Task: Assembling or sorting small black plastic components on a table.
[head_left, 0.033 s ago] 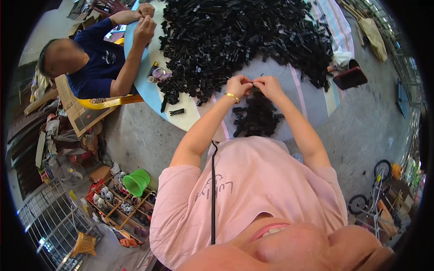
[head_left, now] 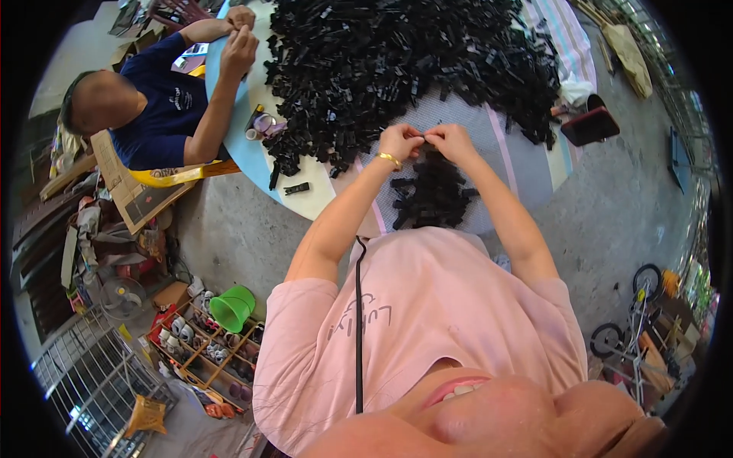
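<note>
My left hand [head_left: 401, 143], with a gold bracelet at its wrist, is closed in a pinch near the table's front. Against its fingertips my right hand [head_left: 450, 143] pinches too. Between them shows a sliver of a small black plastic piece, mostly covered by the fingers. Just below the hands, close to my body, lies a small heap of black plastic pieces [head_left: 431, 197]. Beyond the hands spreads a far larger pile of similar black pieces [head_left: 405, 57]. One single black piece [head_left: 297, 188] lies apart at the front left.
A striped cloth covers the round table [head_left: 527, 164]. A phone [head_left: 590, 128] stands at its right edge, and small containers [head_left: 263, 124] sit at the left. A co-worker [head_left: 164, 107] sits at the left, hands raised together. A shoe rack [head_left: 206, 343] and green bucket [head_left: 232, 308] are on the floor.
The whole view has shifted very slightly. My hands stay pinched together in nearly the same place over the table.
</note>
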A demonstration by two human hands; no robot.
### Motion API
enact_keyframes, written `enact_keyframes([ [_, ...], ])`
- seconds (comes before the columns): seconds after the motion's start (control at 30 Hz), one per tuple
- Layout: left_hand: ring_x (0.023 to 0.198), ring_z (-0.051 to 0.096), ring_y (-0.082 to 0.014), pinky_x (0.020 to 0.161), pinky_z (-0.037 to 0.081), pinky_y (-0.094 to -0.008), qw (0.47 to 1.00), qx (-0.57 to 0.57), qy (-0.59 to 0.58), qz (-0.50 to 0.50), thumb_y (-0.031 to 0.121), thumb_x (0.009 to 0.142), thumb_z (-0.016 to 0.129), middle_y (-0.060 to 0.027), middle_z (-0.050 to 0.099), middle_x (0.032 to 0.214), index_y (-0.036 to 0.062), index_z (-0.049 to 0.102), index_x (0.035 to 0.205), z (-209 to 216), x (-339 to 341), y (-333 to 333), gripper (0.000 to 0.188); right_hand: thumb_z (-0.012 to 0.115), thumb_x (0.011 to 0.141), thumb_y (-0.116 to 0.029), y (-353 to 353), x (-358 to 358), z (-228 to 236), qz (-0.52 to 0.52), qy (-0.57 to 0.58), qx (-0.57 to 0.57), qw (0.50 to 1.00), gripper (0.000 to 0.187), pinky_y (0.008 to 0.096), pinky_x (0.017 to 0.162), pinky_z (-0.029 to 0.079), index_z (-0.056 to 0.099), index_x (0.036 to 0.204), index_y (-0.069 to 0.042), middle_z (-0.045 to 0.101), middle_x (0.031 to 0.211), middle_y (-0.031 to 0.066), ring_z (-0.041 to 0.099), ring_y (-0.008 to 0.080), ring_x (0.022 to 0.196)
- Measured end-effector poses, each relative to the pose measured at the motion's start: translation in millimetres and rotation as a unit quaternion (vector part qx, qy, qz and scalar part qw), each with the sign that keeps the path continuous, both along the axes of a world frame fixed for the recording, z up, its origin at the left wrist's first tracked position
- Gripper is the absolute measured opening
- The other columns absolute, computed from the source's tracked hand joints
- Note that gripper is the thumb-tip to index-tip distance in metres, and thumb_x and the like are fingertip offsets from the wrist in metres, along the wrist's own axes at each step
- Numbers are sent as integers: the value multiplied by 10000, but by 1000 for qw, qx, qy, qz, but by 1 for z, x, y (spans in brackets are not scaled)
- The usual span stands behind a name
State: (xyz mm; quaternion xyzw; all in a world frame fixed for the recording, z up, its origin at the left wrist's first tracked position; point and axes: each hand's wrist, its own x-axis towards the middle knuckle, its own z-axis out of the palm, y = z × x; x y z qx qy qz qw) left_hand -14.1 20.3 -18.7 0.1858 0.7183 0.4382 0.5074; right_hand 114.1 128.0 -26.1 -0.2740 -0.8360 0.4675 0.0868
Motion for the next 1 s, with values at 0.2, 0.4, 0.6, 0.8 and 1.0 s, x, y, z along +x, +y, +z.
enact_keyframes([
  [0.2, 528, 608, -171, 443, 511, -274, 998, -56, -41, 4, 47, 728, 662, -104, 613, 686, -39, 546, 838, -10, -9, 8, 181, 664, 736, -165, 8, -15, 4, -55, -102, -145, 983, 189, 239, 458, 445, 605, 780, 9, 615, 624, 67, 567, 110, 503],
  [0.4, 540, 619, -204, 462, 527, -296, 994, -93, 26, -53, 49, 747, 649, -131, 599, 680, -30, 457, 841, 12, -8, 12, 228, 666, 713, -264, 10, -17, 15, -32, -198, -93, 975, 255, 296, 570, 480, 588, 707, -22, 640, 650, 86, 615, 182, 569],
  [0.6, 493, 594, -168, 426, 498, -274, 997, -59, -32, -30, 95, 735, 675, -107, 606, 646, -19, 543, 815, -9, -12, 8, 192, 633, 757, -199, 9, -13, 0, -16, -139, -60, 988, 177, 238, 505, 455, 617, 811, -31, 618, 621, 40, 581, 125, 532],
  [0.8, 606, 582, -93, 503, 461, -225, 994, 93, 42, -30, 195, 805, 592, -37, 595, 703, 7, 593, 979, 7, -1, -14, 255, 584, 801, -208, 2, 40, 21, -81, 13, -185, 979, 202, 241, 559, 468, 632, 850, -18, 640, 694, 37, 605, 110, 619],
  [1.0, 965, 523, -307, 841, 421, -357, 903, 205, 313, -212, 282, 685, 688, -132, 578, 1025, 25, 567, 1053, 29, 28, -47, 465, 594, 786, -210, -30, 100, 41, -73, 18, -63, 995, 201, 262, 613, 460, 636, 867, -32, 636, 738, 59, 593, 163, 659],
])
